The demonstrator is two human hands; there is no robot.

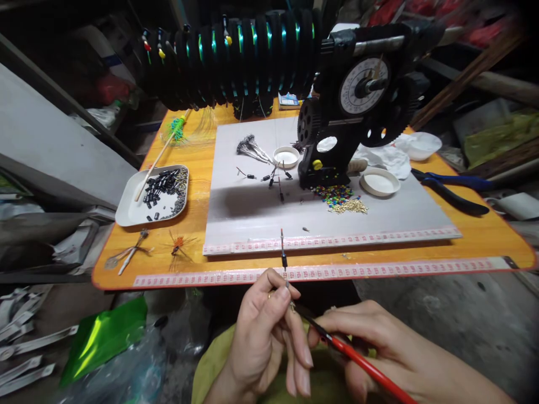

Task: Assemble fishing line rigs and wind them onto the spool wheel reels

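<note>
My left hand [269, 331] pinches a small grey piece [287, 284] on a thin line below the table's front edge. Just above the fingertips a black cylinder [284, 261] with a thin orange-tipped stem stands over the measuring tape. In my right hand [370, 342] are red-handled pliers [362, 362], their dark jaws pointing at a small metal bit [292, 306] under the left fingertips. Whether the jaws touch it I cannot tell.
A winding machine [328, 151] stands on a grey board [248, 230] with beads [337, 196] and small dishes. At left is a white tray [124, 210] of black cylinders; blue-black pliers [452, 191] lie right. Two measuring tapes run along the front.
</note>
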